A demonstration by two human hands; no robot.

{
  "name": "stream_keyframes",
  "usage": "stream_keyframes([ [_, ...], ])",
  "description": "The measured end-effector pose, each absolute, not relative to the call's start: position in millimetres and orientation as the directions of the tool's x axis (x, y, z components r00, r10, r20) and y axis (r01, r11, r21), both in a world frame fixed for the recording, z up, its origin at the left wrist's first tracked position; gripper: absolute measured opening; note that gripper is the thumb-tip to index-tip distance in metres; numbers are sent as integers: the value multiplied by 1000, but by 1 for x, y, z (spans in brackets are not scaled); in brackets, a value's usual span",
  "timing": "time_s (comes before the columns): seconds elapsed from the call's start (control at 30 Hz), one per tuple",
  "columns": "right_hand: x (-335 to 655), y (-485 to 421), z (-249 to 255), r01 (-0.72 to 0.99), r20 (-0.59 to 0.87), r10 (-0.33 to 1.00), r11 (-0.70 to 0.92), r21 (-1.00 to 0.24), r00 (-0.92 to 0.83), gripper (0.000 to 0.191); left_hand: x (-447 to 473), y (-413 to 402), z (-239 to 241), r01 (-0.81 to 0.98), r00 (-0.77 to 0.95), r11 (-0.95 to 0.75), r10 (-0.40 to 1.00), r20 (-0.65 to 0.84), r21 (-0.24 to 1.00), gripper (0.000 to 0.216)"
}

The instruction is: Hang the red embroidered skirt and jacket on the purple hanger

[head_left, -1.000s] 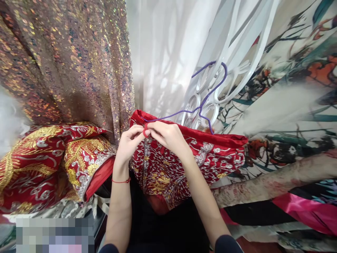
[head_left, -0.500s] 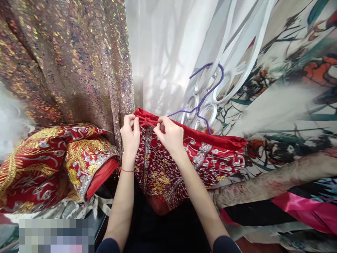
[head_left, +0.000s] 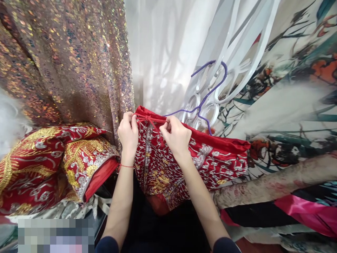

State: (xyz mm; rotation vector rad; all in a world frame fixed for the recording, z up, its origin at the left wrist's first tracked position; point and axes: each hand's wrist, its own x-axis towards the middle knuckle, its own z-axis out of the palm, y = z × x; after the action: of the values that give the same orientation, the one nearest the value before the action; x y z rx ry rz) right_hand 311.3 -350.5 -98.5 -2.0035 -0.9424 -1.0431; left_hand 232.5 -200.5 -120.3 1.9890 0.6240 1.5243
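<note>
Tie (head_left: 149, 118) on the top edge of the red skirt (head_left: 184, 165), centre, pinched by my left grip (head_left: 129, 131) and right grip (head_left: 177, 135). Sequin cloth (head_left: 65, 63) hangs at ten o'clock, curtain (head_left: 163, 52) at twelve, and hanger (head_left: 200, 105) at one, against the grille (head_left: 237, 45).

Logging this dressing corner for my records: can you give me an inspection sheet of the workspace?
surface: nothing seen
job's things: red embroidered garment on purple hanger; red tie at its top edge
clutter: second red embroidered garment heaped at left; pink satin
grippers: left hand and right hand each pinch an end of the red tie
cables: nothing seen
surroundings: sequin fabric, white curtain, white scrollwork, floral fabric
</note>
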Motion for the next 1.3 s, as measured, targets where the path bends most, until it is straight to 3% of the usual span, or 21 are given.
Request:
stream_keyframes([
  [0.33,311,-360,-98,829,846,310,-506,-239,434,17,240,-191,-118,102,243,-776,626,741,622,21],
  [0.6,312,-362,-101,839,902,266,-519,-163,340,15,236,-181,-112,289,216,-738,671,709,610,24],
  [1.0,312,-370,-99,828,858,315,-525,-199,406,13,232,-183,-116,103,185,-759,649,738,642,17],
  [1.07,310,-371,-97,843,845,358,-506,-183,398,12,230,-186,-113,22,201,-787,607,769,616,15],
  [1.2,306,-372,-91,891,875,380,-438,-117,302,17,226,-195,-99,-61,246,-829,528,813,556,34],
  [1.3,302,-373,-89,878,904,357,-478,-37,233,20,228,-198,-89,-55,340,-866,452,825,497,29],
])
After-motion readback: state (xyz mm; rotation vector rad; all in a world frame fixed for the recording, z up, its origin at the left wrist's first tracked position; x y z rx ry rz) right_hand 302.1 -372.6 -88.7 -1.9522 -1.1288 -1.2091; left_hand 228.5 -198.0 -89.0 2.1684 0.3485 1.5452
